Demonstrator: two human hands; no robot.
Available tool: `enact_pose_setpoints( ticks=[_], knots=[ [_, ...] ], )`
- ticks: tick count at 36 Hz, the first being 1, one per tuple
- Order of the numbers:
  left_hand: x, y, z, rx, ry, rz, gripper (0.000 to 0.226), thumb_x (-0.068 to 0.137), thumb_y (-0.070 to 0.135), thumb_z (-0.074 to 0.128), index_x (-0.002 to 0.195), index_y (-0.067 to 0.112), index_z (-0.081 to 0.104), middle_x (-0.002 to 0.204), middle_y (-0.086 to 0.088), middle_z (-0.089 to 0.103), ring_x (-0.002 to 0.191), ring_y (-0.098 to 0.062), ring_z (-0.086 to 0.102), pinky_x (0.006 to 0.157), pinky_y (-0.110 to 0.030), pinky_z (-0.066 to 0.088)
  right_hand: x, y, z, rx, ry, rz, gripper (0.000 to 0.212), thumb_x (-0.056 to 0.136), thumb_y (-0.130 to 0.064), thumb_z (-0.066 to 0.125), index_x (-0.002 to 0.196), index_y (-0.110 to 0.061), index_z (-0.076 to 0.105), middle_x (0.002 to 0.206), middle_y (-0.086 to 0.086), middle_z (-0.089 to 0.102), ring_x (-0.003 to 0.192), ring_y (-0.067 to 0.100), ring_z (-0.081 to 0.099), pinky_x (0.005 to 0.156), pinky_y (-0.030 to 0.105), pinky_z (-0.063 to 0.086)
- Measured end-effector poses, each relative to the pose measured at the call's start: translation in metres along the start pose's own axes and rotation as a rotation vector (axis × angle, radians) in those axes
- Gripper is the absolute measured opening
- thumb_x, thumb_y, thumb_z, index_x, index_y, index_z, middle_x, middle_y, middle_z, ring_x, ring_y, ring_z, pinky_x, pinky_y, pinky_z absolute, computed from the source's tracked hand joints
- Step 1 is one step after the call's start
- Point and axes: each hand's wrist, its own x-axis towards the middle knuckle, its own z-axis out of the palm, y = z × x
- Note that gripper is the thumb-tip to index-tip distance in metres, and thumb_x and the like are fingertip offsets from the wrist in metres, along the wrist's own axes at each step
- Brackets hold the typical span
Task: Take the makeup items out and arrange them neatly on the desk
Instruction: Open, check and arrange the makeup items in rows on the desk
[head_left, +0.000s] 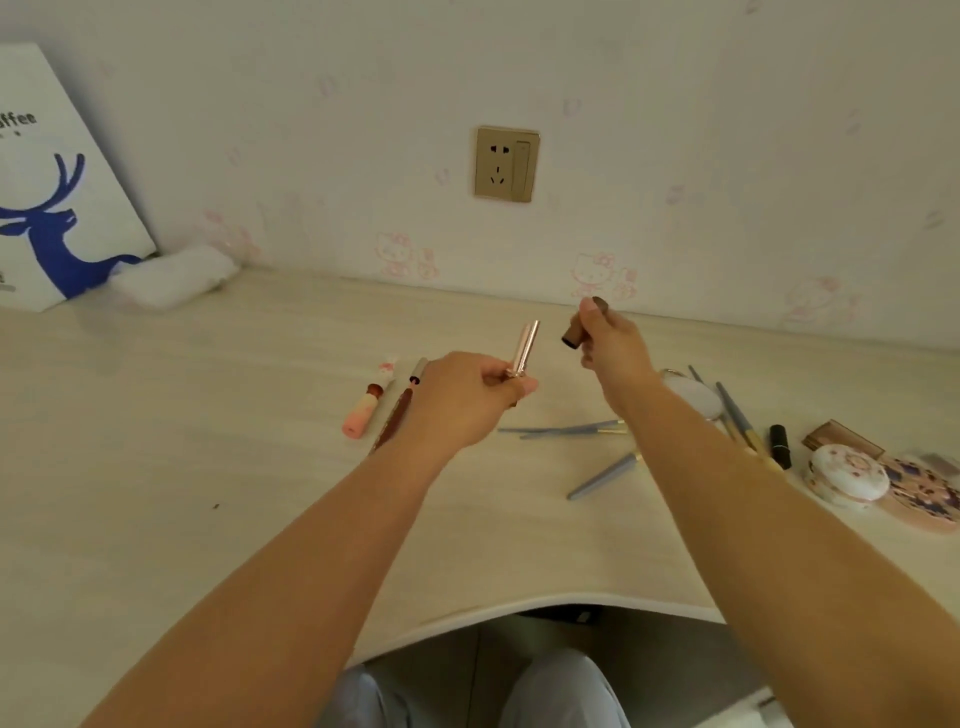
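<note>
My left hand (462, 397) grips a rose-gold lipstick tube (525, 347) that points up and away. To its right, my right hand (610, 343) holds a dark brown cap (576, 330), apart from the tube. Both hover above the pale wooden desk (208, 441). On the desk left of my left hand lie a pink tube (361, 413), a small Hello Kitty stick (387, 368) and a dark red pen-like stick (397, 410). Grey-handled brushes (566, 430) lie between my forearms, one more (605, 475) nearer me.
At the right lie more brushes (737, 410), a black lipstick (780, 446), a round white mirror (693, 397), a floral round compact (847, 480), a brown palette (841, 436) and a pink patterned pouch (930, 493). A deer-print bag (57, 197) and white cloth (176, 275) stand at back left. A wall socket (506, 163) is ahead.
</note>
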Motion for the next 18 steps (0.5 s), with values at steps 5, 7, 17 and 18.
enact_pose_setpoints(
  ticks=[5, 7, 17, 18],
  knots=[
    [0.007, -0.009, 0.015, 0.022, 0.081, -0.049, 0.022, 0.083, 0.039, 0.067, 0.092, 0.019, 0.071, 0.085, 0.001, 0.073, 0.084, -0.016, 0.066, 0.079, -0.035, 0.05, -0.007, 0.019, 0.011, 0.044, -0.002, 0.042, 0.036, 0.1, -0.03, 0.04, 0.068, -0.02, 0.053, 0.067, -0.007, 0.055, 0.062, 0.01, 0.04, 0.068, 0.025, 0.034],
    [0.008, -0.019, 0.02, -0.005, 0.119, -0.079, 0.021, 0.083, 0.038, 0.067, 0.094, 0.02, 0.069, 0.087, 0.004, 0.071, 0.082, -0.011, 0.062, 0.075, -0.027, 0.045, -0.008, 0.027, 0.009, 0.038, -0.003, 0.054, 0.036, 0.1, -0.031, 0.039, 0.068, -0.02, 0.053, 0.068, -0.007, 0.054, 0.063, 0.009, 0.041, 0.072, 0.028, 0.035],
    [0.022, -0.03, 0.041, 0.006, 0.221, -0.094, 0.018, 0.086, 0.031, 0.065, 0.095, 0.016, 0.066, 0.085, 0.003, 0.069, 0.083, -0.014, 0.061, 0.069, -0.025, 0.038, 0.008, 0.043, 0.002, -0.263, -0.052, -0.001, 0.028, 0.1, -0.033, 0.04, 0.102, -0.009, 0.054, 0.095, -0.001, 0.058, 0.076, 0.012, 0.047, 0.059, 0.018, 0.033],
    [0.024, -0.031, 0.044, 0.001, 0.225, -0.095, 0.018, 0.086, 0.03, 0.065, 0.095, 0.016, 0.066, 0.087, 0.003, 0.069, 0.084, -0.015, 0.061, 0.069, -0.024, 0.037, 0.01, 0.044, 0.001, -0.289, -0.061, -0.005, 0.028, 0.1, -0.033, 0.04, 0.104, -0.008, 0.053, 0.1, 0.002, 0.059, 0.076, 0.011, 0.047, 0.058, 0.018, 0.032]
  ],
)
